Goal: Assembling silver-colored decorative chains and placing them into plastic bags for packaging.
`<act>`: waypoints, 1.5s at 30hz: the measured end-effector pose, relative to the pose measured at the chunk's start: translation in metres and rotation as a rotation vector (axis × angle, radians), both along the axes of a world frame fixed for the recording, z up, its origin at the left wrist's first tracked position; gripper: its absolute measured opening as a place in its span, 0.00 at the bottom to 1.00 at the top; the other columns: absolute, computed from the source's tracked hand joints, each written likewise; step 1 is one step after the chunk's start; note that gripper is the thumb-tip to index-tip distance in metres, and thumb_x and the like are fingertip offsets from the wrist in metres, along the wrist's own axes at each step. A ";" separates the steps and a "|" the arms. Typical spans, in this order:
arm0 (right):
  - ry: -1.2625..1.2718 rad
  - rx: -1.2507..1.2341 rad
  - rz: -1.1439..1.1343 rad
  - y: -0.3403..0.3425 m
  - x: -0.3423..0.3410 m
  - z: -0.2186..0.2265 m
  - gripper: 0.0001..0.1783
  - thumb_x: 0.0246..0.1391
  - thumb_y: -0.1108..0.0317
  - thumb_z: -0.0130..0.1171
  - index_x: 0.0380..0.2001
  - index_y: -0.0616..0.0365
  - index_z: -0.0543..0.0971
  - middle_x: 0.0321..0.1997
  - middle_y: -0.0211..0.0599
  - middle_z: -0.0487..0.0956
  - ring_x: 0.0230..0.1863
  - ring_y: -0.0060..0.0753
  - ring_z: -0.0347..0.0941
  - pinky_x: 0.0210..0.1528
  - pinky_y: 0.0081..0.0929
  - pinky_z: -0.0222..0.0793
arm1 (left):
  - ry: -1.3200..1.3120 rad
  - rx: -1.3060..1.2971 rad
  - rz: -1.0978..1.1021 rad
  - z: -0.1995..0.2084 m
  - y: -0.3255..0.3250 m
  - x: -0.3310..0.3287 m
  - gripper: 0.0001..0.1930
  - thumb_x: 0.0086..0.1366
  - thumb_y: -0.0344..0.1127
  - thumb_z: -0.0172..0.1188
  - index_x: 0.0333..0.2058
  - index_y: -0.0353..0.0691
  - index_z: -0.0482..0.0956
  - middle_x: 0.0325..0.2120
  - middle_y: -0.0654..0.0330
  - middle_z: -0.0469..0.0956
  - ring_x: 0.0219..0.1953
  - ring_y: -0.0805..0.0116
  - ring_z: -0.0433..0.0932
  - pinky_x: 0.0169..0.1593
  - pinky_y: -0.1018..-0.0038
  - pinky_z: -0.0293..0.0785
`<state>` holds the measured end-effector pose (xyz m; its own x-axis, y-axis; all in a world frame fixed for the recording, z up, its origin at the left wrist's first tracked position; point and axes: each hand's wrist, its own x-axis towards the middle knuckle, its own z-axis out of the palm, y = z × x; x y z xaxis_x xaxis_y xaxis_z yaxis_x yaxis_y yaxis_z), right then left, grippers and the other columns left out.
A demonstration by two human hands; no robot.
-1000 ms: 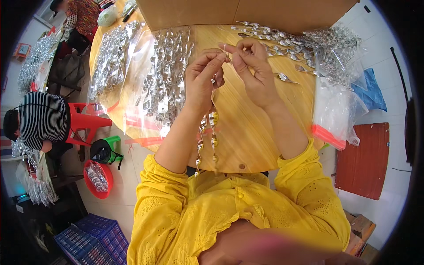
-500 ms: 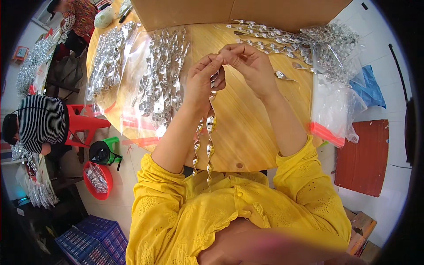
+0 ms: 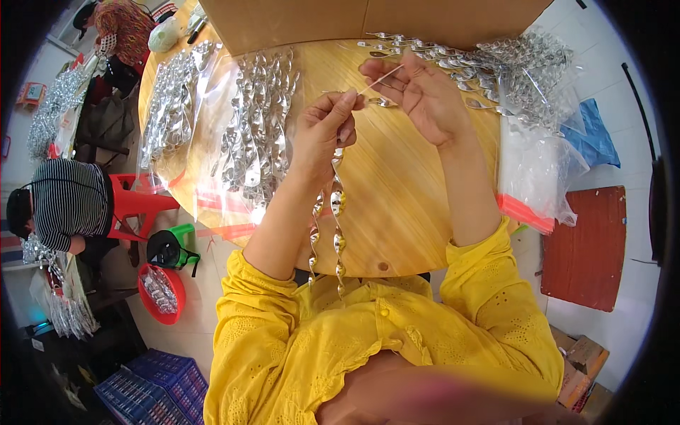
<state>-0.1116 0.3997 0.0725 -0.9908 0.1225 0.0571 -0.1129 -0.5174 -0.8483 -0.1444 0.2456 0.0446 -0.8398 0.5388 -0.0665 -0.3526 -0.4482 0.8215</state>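
Over the table's middle, my left hand (image 3: pixel 326 127) is closed around the upper ends of shiny twisted silver strips (image 3: pixel 338 205). At least two of them dangle below it toward my lap. A thin pale cord (image 3: pixel 382 79) runs taut from the left fingertips up to my right hand (image 3: pixel 433 99), which pinches its far end between thumb and forefinger. The other right fingers are loosely curled. Whether the cord is string or elastic I cannot tell. Partly behind the right hand, a loose twisted piece (image 3: pixel 382 103) lies on the wood.
Bagged twisted strips (image 3: pixel 258 120) lie on the round wooden table (image 3: pixel 411 212) at left, with more strips (image 3: pixel 524 67) at far right. A cardboard box (image 3: pixel 368 21) stands at the back. Clear bags (image 3: pixel 535 166) hang over the right edge. A person in stripes (image 3: pixel 67 202) works at left.
My right hand has drawn away from the left, up and to the right, stretching the pale cord between them. The left hand and hanging strips stay nearly in place.
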 end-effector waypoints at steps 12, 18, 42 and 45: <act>0.027 -0.523 0.148 0.029 -0.016 -0.028 0.11 0.56 0.63 0.39 0.24 0.56 0.61 0.12 0.22 0.56 0.14 0.18 0.49 0.20 0.15 0.51 | -0.181 0.521 -0.389 0.002 -0.004 0.001 0.04 0.59 0.33 0.47 0.28 0.40 0.67 0.23 0.64 0.66 0.12 0.83 0.53 0.15 0.88 0.50; -0.136 0.121 -0.496 0.036 -0.016 -0.018 0.06 0.53 0.64 0.46 0.28 0.53 0.64 0.13 0.20 0.56 0.15 0.14 0.50 0.18 0.12 0.46 | -0.349 0.975 -0.474 0.003 -0.009 -0.002 0.01 0.57 0.26 0.47 0.29 0.38 0.65 0.16 0.66 0.60 0.13 0.84 0.54 0.13 0.89 0.49; -0.253 1.156 0.398 -0.066 0.097 -0.021 0.14 0.48 0.65 0.51 0.32 0.59 0.60 0.25 0.37 0.69 0.19 0.28 0.66 0.21 0.26 0.61 | -0.118 0.037 0.125 -0.021 0.007 -0.015 0.11 0.59 0.34 0.47 0.36 0.32 0.63 0.28 0.55 0.69 0.23 0.74 0.67 0.28 0.84 0.63; -0.199 0.991 0.245 -0.072 0.101 -0.047 0.12 0.47 0.68 0.51 0.30 0.60 0.60 0.24 0.38 0.69 0.18 0.30 0.65 0.22 0.27 0.61 | -0.029 -0.040 0.294 -0.023 0.017 -0.011 0.17 0.57 0.34 0.50 0.43 0.33 0.59 0.38 0.53 0.65 0.32 0.71 0.68 0.35 0.81 0.65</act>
